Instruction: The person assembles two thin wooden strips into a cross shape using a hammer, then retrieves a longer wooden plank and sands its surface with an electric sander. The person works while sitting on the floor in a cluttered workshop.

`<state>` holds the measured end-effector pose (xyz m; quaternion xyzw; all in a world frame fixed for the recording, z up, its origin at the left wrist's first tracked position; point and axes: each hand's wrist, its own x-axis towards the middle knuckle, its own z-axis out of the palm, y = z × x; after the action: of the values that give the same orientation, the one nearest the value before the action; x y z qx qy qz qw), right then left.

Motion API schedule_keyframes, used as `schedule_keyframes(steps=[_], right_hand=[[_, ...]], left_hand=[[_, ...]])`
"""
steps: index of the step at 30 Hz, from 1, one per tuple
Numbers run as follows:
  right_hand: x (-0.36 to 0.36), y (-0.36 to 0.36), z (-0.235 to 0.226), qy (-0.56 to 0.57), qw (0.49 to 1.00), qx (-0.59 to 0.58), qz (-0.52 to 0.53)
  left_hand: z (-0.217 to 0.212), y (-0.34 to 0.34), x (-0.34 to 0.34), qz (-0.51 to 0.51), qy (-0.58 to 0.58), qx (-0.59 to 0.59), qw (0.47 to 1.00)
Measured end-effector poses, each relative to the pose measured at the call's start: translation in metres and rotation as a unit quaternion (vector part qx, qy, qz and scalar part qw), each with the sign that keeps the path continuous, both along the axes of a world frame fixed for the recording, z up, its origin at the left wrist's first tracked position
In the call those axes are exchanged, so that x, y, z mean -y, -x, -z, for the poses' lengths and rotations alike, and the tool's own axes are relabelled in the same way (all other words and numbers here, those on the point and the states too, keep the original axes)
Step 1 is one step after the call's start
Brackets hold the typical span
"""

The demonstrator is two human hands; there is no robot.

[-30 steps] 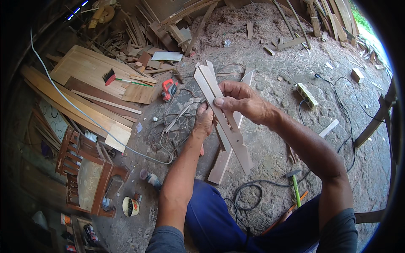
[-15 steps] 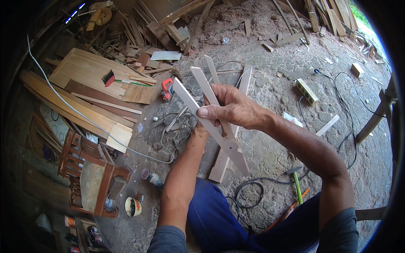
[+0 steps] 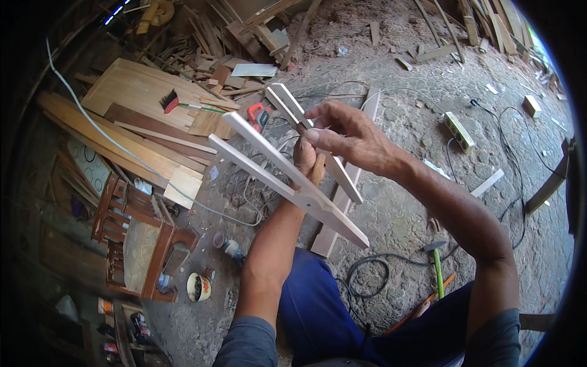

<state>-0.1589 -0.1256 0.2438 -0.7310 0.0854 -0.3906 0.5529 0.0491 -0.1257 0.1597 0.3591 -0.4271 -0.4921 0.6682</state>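
A pale wooden folding frame (image 3: 333, 220), made of crossed slats in two pairs, is raised above the floor in front of me. My left hand (image 3: 304, 158) reaches in between the near and far pairs, its fingers closed around the frame, partly hidden by wood. Beside the upper part of the far slats (image 3: 287, 107) is my right hand (image 3: 354, 136). Its thumb and index finger are apart, with the thumb tip close to the slat; whether it touches cannot be made out. Below the frame, a long wooden board (image 3: 330, 229) lies on the floor.
A green-handled hammer (image 3: 438, 272) and coiled black cable (image 3: 367, 278) lie near my knees. A power strip (image 3: 458, 131) is to the right. Left are a red power tool (image 3: 257, 116), a brush (image 3: 169, 101), a carved wooden chair (image 3: 143, 244) and a small tub (image 3: 198, 287).
The frame has turned, so both slat pairs now show separately. My right hand has let go of the near slats and moved to the far pair, its fingers spreading.
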Motion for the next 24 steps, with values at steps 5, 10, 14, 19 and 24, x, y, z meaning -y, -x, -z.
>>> schedule_keyframes(steps=[5,10,14,19,24], right_hand=[[0.021,-0.008,0.046,0.036,0.988,-0.101,0.112],[0.034,-0.009,0.088,-0.028,0.991,-0.131,0.022],[0.032,-0.01,0.097,-0.131,0.976,-0.145,-0.099],[0.041,-0.004,0.087,-0.108,0.989,-0.1,-0.001],[0.064,0.01,0.085,-0.074,0.985,-0.101,0.118]], left_hand=[[-0.002,-0.029,0.006,0.012,-0.018,-0.164,0.986],[-0.017,-0.005,0.001,0.107,0.03,-0.224,0.968],[-0.017,-0.002,0.002,0.065,-0.01,-0.169,0.983],[-0.007,-0.041,-0.01,0.077,-0.087,-0.069,0.991],[-0.024,-0.066,-0.025,-0.018,0.013,-0.159,0.987]])
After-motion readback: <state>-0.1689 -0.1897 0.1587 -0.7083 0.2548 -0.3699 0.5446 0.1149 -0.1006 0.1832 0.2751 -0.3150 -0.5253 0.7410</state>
